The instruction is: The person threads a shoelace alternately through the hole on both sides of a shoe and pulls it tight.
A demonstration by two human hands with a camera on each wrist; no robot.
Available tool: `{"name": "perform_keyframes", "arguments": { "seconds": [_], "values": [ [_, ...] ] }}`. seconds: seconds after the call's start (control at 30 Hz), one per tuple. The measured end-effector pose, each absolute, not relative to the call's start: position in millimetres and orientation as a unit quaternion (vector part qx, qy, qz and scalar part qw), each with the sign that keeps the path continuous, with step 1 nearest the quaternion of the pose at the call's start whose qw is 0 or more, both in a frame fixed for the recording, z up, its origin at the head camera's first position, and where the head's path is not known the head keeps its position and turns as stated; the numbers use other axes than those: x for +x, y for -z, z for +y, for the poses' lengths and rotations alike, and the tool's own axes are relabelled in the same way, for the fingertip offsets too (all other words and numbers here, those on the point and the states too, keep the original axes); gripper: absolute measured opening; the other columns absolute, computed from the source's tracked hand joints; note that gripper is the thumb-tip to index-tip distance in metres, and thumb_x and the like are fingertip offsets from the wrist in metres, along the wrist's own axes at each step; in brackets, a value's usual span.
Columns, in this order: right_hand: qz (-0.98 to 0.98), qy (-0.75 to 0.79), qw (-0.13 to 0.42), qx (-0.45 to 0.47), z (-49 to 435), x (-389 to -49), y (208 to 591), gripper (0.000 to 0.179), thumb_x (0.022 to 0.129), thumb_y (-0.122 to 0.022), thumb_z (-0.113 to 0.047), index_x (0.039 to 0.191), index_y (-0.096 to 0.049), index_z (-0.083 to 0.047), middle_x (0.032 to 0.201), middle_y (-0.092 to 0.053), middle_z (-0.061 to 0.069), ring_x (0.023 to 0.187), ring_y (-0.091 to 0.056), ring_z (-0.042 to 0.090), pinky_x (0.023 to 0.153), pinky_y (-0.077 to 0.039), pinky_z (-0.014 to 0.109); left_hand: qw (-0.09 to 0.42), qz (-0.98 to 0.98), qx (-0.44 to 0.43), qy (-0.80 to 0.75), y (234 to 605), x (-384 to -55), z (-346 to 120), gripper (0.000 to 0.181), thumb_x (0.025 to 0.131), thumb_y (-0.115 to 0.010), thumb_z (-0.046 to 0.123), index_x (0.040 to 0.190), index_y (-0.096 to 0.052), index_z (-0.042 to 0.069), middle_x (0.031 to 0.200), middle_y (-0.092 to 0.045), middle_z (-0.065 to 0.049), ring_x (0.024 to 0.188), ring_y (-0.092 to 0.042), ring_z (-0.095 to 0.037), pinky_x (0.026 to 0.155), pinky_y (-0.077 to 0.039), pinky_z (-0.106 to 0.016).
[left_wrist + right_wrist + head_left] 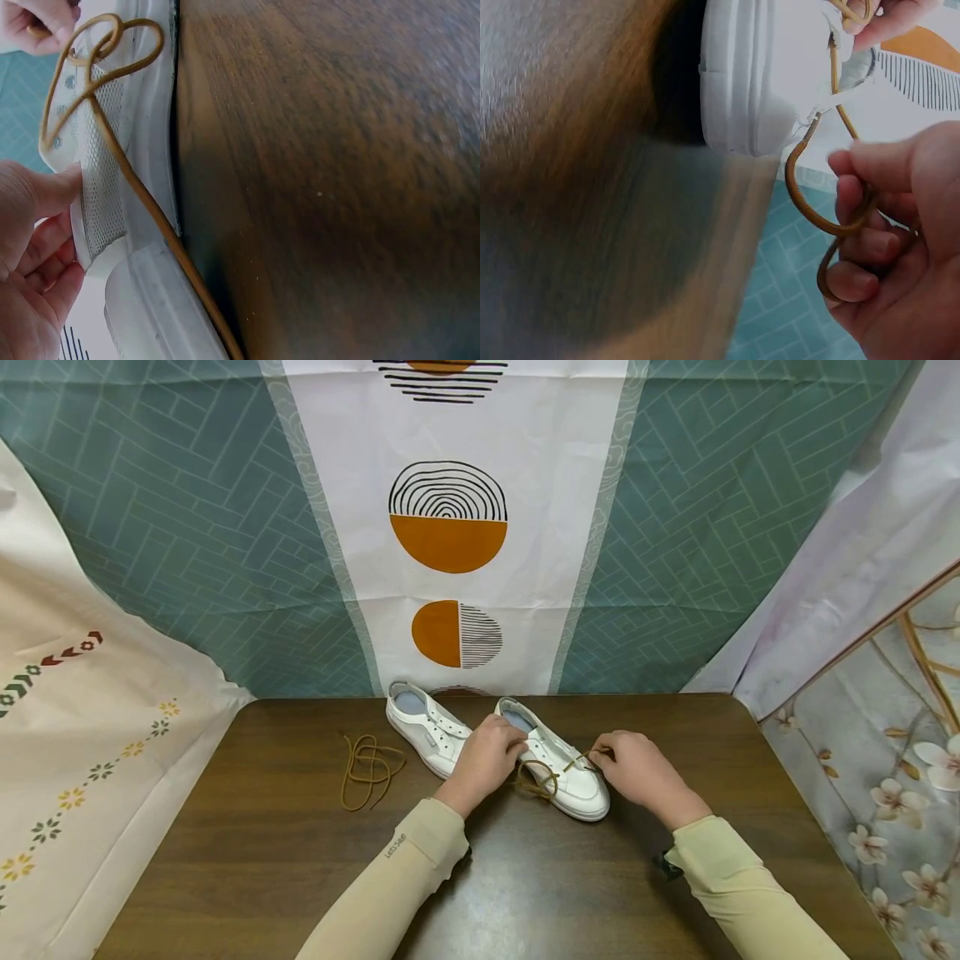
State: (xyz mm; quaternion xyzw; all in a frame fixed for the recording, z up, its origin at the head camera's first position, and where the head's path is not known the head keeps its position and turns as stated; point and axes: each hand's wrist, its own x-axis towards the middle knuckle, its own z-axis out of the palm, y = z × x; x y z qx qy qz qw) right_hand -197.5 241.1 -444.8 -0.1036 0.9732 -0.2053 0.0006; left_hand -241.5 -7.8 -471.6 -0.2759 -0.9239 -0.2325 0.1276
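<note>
From my end, at the far left I see a cream cloth (pixel 82 760) printed with flowers, hanging beside the brown table (pixel 300 860). A loose brown lace (pixel 369 761) lies in tangled loops on the tabletop. Next comes the left-hand shoe (pixel 431 731), white, its toe pointing toward me and to the right, with eyelets showing. The left hand (pixel 487 756) reaches across its toe to the other shoe; in that wrist's feed I see thumb and fingers pinching a mesh-faced edge of the upper. I cannot tell whether that edge is the tongue or a flap.

The second white shoe (pixel 581 789) sits between the two hands, sole down on the table, toe toward me. A brown shoelace (pixel 135 180) loops over its side and passes through an eyelet near the toe. To the right, the right hand (pixel 633 764) grips a length of that shoelace in curled fingers.
</note>
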Motion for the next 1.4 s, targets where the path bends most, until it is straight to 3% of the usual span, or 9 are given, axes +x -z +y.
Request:
{"name": "perform_keyframes", "arguments": {
  "seconds": [0.27,0.8,1.4],
  "values": [
    [0.956,0.289,-0.060,-0.014,254,-200,440,0.021,0.094,-0.053,-0.028,0.099,-0.067,-0.013,0.093,-0.066,0.005,0.065,-0.050,0.017,0.058,-0.040,0.030,0.137,-0.922,-0.277,0.231,472,-241,-8,0.011,0.085,-0.068,0.022,0.094,-0.074,0.020,0.090,-0.067,0.007,0.094,-0.056,-0.009,0.082,-0.049,-0.024],
    [0.926,0.332,-0.159,0.081,261,-203,435,0.028,0.096,-0.049,-0.034,0.096,-0.066,-0.011,0.084,-0.064,0.007,0.074,-0.054,0.022,0.064,-0.039,0.031,0.141,-0.922,-0.275,0.233,473,-240,-7,0.012,0.086,-0.068,0.023,0.095,-0.074,0.019,0.092,-0.067,0.006,0.095,-0.056,-0.010,0.082,-0.049,-0.025],
    [0.913,0.346,-0.179,0.118,267,-203,432,0.028,0.095,-0.051,-0.032,0.096,-0.067,-0.009,0.087,-0.066,0.009,0.078,-0.055,0.022,0.068,-0.040,0.030,0.143,-0.922,-0.276,0.230,474,-240,-7,0.011,0.086,-0.068,0.022,0.094,-0.074,0.020,0.091,-0.066,0.007,0.095,-0.056,-0.010,0.081,-0.049,-0.025]
  ]
}}
